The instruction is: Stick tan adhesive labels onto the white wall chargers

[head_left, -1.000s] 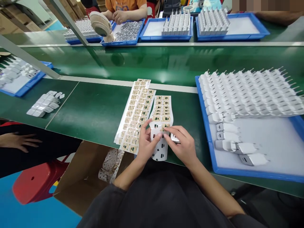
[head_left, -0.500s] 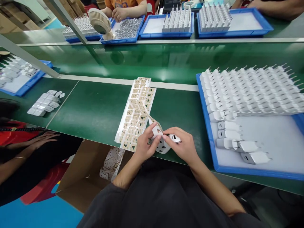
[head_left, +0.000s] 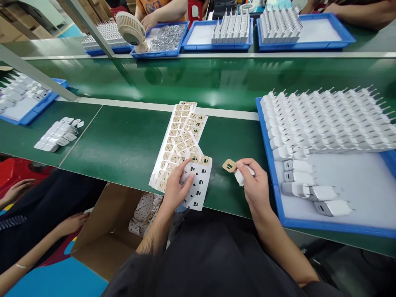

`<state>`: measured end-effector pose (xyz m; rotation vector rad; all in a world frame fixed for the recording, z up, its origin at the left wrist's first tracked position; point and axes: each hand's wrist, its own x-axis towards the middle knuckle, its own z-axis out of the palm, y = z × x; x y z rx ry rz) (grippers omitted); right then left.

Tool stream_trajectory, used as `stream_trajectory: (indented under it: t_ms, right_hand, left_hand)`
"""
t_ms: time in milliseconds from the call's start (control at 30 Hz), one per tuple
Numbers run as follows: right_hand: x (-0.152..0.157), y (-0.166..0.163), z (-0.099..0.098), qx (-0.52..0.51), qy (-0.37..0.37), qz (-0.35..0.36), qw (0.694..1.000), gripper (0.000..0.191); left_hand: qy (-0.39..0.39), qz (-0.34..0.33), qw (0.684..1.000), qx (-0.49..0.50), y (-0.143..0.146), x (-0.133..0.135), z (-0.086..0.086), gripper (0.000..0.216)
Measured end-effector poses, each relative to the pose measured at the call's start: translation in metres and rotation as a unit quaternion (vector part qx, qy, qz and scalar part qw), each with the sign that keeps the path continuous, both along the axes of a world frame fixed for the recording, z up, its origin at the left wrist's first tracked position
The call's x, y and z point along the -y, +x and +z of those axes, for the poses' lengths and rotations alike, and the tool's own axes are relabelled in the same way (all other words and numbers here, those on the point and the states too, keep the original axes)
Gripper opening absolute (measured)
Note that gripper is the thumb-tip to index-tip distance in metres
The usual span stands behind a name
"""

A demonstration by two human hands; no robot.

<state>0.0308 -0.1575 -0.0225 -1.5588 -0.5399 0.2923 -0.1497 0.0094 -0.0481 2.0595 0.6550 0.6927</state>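
My left hand (head_left: 177,185) lies over the left part of a white sticker sheet (head_left: 201,185), thumb and forefinger spread on top of it. Most of this sheet's lower part is bare backing with dark cut-outs; two tan stickers remain in its top row. More sheets of tan stickers (head_left: 168,152) lie stacked underneath and beyond. My right hand (head_left: 255,181) is closed, pinching one loose tan sticker (head_left: 229,166) between thumb and forefinger. In the same hand I hold a white plug charger (head_left: 240,177), partly hidden by my fingers.
To the right, a blue tray (head_left: 280,206) holds rows of white chargers (head_left: 328,119), pins up, and several lying down. White parts (head_left: 58,134) lie at left. Below the bench edge is a cardboard box (head_left: 108,243) with used backing. Beyond stand trays and a fan (head_left: 131,31); co-workers sit nearby.
A sticker has come off the sheet into my right hand, which has moved right and up. The raised sheet has been lowered flat, and my left hand has loosened its pinch.
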Motion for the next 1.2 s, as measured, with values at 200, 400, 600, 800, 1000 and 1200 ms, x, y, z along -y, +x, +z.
stream_trajectory:
  t_ms: [200, 400, 600, 800, 1000, 1200]
  right_hand:
    - [-0.008, -0.008, 0.004, -0.066, 0.04, 0.056, 0.995, 0.02]
    - [-0.008, -0.009, -0.001, -0.074, 0.049, 0.078, 0.993, 0.022]
    - [-0.008, -0.019, 0.0, -0.029, 0.083, 0.114, 0.99, 0.02]
    - [-0.006, -0.035, 0.012, 0.069, 0.102, 0.172, 0.977, 0.018]
    - [0.0, -0.027, 0.009, 0.077, 0.147, 0.04, 0.985, 0.019]
    - [0.008, -0.021, 0.003, -0.003, 0.132, 0.039, 0.991, 0.013]
  left_hand:
    - [0.165, 0.077, 0.983, -0.004, 0.0, -0.004, 0.001, 0.041]
    - [0.172, 0.057, 0.983, 0.027, 0.013, 0.013, 0.001, 0.021]
    - [-0.154, -0.14, 0.975, 0.076, 0.031, 0.04, 0.02, 0.037]
    - [-0.133, -0.194, 0.968, 0.086, 0.047, 0.049, 0.022, 0.07]
    - [-0.117, -0.176, 0.972, 0.102, 0.046, 0.045, 0.015, 0.036]
    - [-0.193, -0.169, 0.957, 0.136, 0.044, 0.04, 0.009, 0.044]
